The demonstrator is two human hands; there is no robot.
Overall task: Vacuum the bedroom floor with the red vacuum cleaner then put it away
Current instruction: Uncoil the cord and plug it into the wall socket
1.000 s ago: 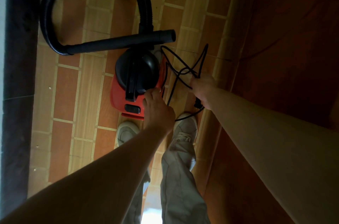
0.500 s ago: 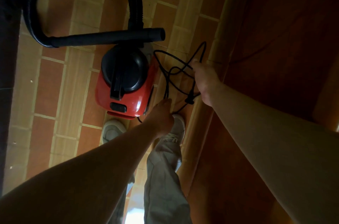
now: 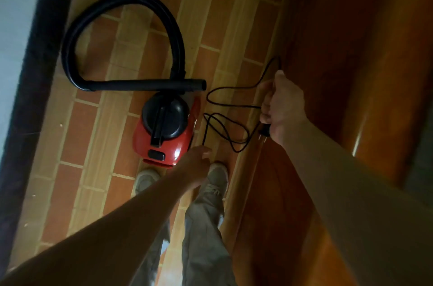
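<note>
Drawn further right of the vacuum (image 3: 164,138) standing on the floor (image 3: 93,121), the right hand (image 3: 282,110) grips cord (image 3: 234,106) loops, plug (image 3: 263,132) poking from the fist, likely coiling it for storage, while the left hand (image 3: 196,166), just right of the vacuum, touches the cord, pinch or not unclear.

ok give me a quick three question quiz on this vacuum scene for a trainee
1. True or false: the plug is pushed into a wall socket.
2. Where does the black hose lie? A) in a loop on the tiled floor B) wound round the person's arm C) packed inside the vacuum
3. Fill in: the ____ hand grips the cord just above the plug.

Key
1. False: it hangs free, prongs bare.
2. A
3. Right: the right hand holds the gathered cord.
</note>
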